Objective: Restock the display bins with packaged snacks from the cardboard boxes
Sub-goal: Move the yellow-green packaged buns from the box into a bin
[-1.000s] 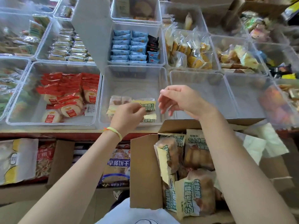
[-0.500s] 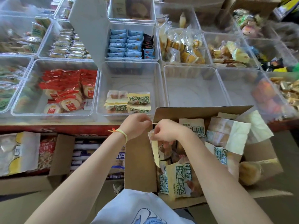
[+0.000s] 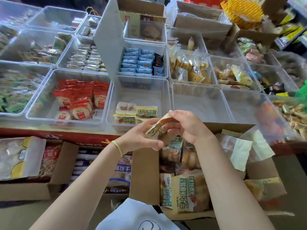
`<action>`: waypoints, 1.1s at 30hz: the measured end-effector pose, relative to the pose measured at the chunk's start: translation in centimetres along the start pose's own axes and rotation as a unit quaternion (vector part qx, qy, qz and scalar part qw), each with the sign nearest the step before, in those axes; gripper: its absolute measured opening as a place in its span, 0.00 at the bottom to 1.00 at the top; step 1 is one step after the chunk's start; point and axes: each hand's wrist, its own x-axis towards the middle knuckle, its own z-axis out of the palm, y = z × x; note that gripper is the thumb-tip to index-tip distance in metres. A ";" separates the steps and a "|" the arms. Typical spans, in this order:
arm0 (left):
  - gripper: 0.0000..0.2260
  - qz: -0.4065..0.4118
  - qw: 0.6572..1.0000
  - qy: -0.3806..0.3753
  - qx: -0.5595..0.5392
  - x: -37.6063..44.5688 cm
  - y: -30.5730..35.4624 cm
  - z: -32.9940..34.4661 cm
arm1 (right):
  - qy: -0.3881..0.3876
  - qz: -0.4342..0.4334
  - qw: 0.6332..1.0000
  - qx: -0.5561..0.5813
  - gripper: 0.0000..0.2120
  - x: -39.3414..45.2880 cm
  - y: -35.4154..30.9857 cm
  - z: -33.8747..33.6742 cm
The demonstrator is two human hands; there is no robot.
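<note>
A yellow snack packet (image 3: 163,126) was pinched between both hands' fingers (image 3: 174,113), just before the clear bin (image 3: 141,90). Held by its edges only, it could slip and be dropped short of that bin, back toward the cardboard box (image 3: 144,173).

Half a second ago both hands were down at the near-left corner of the cardboard box (image 3: 144,175), pinching at a packet among the stock. Now the left hand (image 3: 141,138) and the right hand (image 3: 187,125) have come up together with a yellow snack packet (image 3: 159,128) gripped between them. It is clear of the box and hangs tilted just above the near edge of the clear bin (image 3: 141,90) that holds a few matching packets.
</note>
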 end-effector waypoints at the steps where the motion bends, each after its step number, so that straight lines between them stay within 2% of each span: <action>1: 0.37 0.009 1.000 -0.002 -0.019 -0.2 0.1 -0.1 | -0.007 -0.004 1.000 0.020 0.11 -0.1 -0.5 0.3; 3: 0.29 0.034 0.998 0.036 -0.035 -0.3 0.4 -0.3 | -0.017 -0.015 0.998 0.050 0.11 -0.3 -1.5 1.0; 6: 0.07 0.053 0.985 0.153 -0.064 -0.1 1.2 -0.9 | -0.021 -0.029 0.997 0.065 0.12 -0.2 -2.5 1.7; 7: 0.05 0.043 0.977 0.182 -0.099 -0.1 1.4 -1.3 | -0.022 -0.033 0.998 0.058 0.12 0.0 -2.7 1.9; 11: 0.07 0.011 0.950 0.254 -0.184 0.6 1.5 -3.7 | 0.021 -0.076 0.996 -0.034 0.12 1.1 -3.8 2.0; 14: 0.07 0.002 0.936 0.289 -0.203 1.0 1.7 -5.6 | 0.069 -0.127 0.966 -0.216 0.17 2.4 -4.9 1.9; 15: 0.07 0.007 0.935 0.290 -0.203 1.1 1.8 -6.2 | 0.057 -0.119 0.948 -0.289 0.19 2.8 -5.2 2.1; 17: 0.07 0.020 0.936 0.282 -0.210 1.3 2.3 -7.4 | -0.015 -0.055 0.914 -0.402 0.23 4.0 -5.6 3.1; 19: 0.06 0.039 0.936 0.284 -0.205 1.8 2.7 -8.5 | -0.065 0.000 0.898 -0.436 0.21 5.7 -5.7 4.3; 23: 0.07 0.051 0.932 0.346 -0.091 3.7 1.9 -10.8 | -0.030 -0.015 0.894 -0.446 0.09 10.4 -5.9 5.9; 25: 0.08 0.034 0.923 0.384 -0.001 4.9 0.0 -12.7 | 0.012 -0.024 0.887 -0.461 0.10 13.5 -5.7 6.0; 27: 0.15 -0.002 0.913 0.390 0.124 6.0 -2.8 -14.9 | 0.069 -0.042 0.890 -0.449 0.12 16.8 -5.2 5.8; 30: 0.23 -0.043 0.856 0.337 0.389 7.5 -6.9 -17.6 | 0.133 -0.084 0.883 -0.441 0.13 21.7 -4.6 5.8; 33: 0.26 -0.108 0.825 0.235 0.503 8.4 -9.9 -18.6 | 0.160 -0.094 0.883 -0.431 0.12 25.9 -3.5 6.7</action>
